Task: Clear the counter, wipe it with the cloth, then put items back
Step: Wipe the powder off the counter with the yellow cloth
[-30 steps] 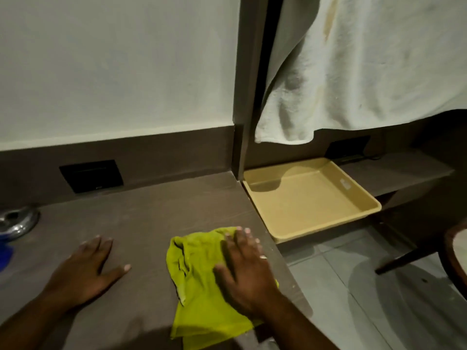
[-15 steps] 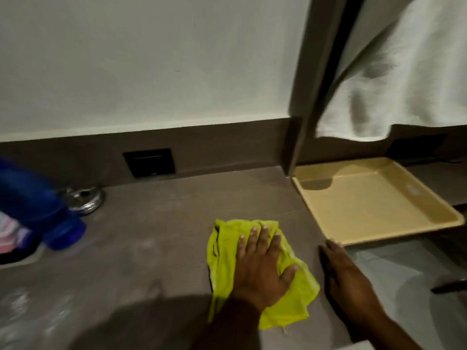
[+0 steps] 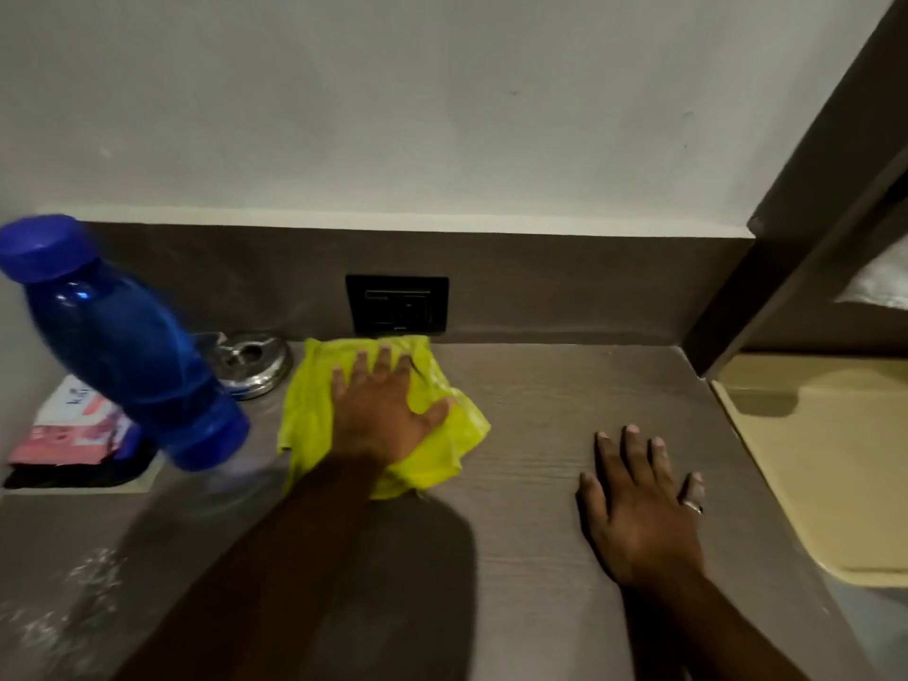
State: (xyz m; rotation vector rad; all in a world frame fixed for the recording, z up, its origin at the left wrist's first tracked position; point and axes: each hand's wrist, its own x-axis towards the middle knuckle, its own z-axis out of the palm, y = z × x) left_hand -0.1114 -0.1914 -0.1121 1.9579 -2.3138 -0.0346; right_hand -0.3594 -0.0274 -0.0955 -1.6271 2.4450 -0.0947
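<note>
My left hand (image 3: 381, 415) has pushed the cloth (image 3: 442, 435) back to the wall, fingers spread flat; right hand (image 3: 638, 508) rests open on the counter (image 3: 540, 395); wiping continues.

Your yellow-green cloth (image 3: 442, 435) lies crumpled and flattened on the grey-brown counter (image 3: 540, 410), close to the back wall. Your blue bottle (image 3: 127, 346) stands at the counter's left end.

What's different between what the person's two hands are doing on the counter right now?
The left hand lies flat on the yellow cloth, far back near the wall socket; the right hand rests on bare counter, nearer the person and touching no cloth. The right hand wears a ring; none shows on the left. Both are palm-down, fingers spread.
</note>
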